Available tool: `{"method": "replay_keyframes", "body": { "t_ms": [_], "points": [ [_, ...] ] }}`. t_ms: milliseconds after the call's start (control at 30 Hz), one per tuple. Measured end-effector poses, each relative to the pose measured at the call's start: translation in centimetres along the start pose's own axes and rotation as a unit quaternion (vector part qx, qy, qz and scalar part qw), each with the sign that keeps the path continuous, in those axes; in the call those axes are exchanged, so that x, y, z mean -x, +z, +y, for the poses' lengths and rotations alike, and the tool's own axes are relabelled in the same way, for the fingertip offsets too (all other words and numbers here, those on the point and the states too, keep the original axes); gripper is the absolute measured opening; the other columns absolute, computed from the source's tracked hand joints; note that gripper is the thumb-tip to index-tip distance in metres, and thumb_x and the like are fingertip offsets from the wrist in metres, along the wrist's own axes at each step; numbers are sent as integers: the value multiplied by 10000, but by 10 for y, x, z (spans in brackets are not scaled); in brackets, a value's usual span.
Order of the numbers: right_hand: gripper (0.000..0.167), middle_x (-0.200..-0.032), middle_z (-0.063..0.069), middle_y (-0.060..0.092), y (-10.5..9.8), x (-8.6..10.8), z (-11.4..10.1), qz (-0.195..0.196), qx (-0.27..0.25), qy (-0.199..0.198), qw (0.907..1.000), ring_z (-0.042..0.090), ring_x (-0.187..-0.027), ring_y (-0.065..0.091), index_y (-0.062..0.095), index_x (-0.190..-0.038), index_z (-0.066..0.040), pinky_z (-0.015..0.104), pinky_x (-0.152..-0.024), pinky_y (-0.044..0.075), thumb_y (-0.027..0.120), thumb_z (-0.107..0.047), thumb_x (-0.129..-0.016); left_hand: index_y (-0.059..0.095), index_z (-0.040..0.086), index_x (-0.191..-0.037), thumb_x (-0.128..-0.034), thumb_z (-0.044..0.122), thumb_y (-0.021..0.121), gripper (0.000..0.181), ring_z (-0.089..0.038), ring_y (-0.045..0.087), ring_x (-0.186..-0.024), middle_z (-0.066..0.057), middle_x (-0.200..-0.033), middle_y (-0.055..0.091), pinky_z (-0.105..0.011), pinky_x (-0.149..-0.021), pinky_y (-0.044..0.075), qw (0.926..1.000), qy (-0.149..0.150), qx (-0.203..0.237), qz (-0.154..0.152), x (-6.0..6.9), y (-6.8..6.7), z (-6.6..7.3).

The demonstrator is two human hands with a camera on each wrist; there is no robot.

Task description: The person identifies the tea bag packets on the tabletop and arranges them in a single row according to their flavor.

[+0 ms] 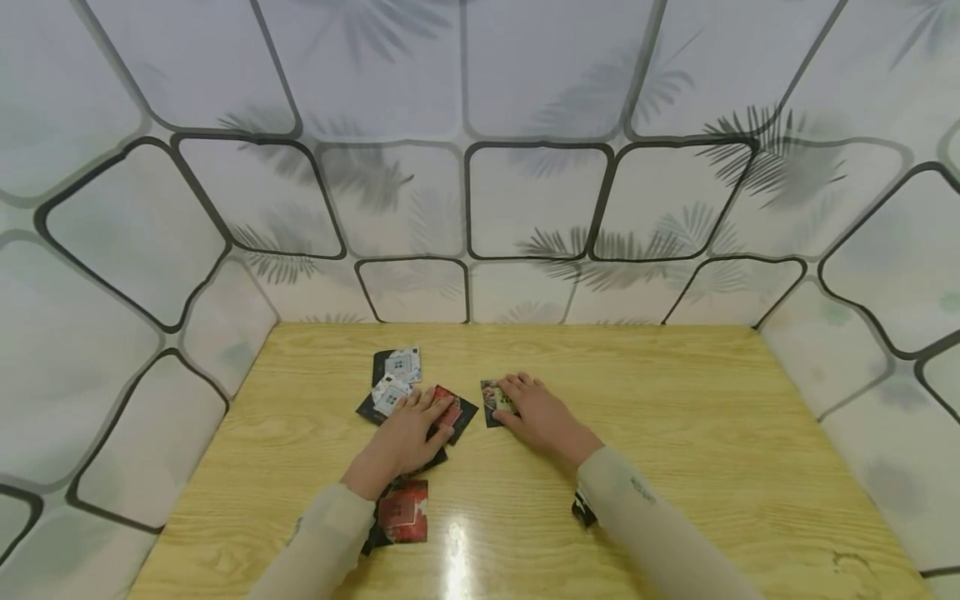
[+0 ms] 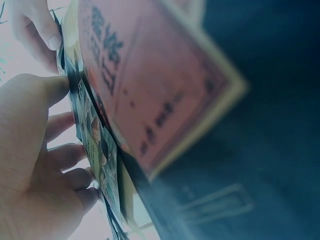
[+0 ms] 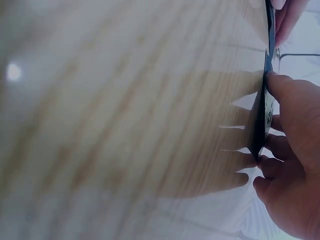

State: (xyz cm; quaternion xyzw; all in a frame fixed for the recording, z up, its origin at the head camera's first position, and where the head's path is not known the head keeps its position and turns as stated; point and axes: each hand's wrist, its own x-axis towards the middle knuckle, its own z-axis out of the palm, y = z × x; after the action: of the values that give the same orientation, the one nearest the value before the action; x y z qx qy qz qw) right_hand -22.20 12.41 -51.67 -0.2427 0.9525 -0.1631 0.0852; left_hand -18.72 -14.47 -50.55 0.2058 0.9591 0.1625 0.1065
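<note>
My left hand [image 1: 405, 433] lies over a loose pile of dark-backed cards, its fingers extended across a card with a red front [image 1: 450, 410]. Its thumb touches near that card's lower edge. Just right of the pile, my right hand [image 1: 540, 417] holds a dark card with a yellow-green picture [image 1: 504, 403] by its edges, between thumb and fingers. In the right wrist view this dark card [image 3: 260, 117] stands slightly tilted off the tabletop. A large red card [image 2: 155, 85] fills the near part of the left wrist view, blurred.
Two white-fronted cards [image 1: 403, 367] lie on dark ones beyond the left hand. Another red card [image 1: 405, 511] rests beside the left sleeve. A small dark piece [image 1: 582, 510] is partly under the right sleeve. Patterned cloth walls [image 1: 540, 200] enclose the wooden table [image 1: 697, 400].
</note>
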Motion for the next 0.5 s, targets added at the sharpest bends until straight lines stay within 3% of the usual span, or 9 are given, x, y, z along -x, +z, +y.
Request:
{"method": "replay_keyframes", "body": {
  "t_ms": [500],
  "points": [
    [669, -1687, 228, 356, -2, -21, 11, -32, -79, 120, 9999, 429, -1601, 263, 367, -1640, -56, 576, -1320, 204, 515, -436, -1109, 434, 155, -1629, -1110, 415, 520, 587, -502, 269, -1576, -243, -1699, 316, -644, -1288, 233, 9999, 56, -73, 143, 0, 2, -1]
  ]
}}
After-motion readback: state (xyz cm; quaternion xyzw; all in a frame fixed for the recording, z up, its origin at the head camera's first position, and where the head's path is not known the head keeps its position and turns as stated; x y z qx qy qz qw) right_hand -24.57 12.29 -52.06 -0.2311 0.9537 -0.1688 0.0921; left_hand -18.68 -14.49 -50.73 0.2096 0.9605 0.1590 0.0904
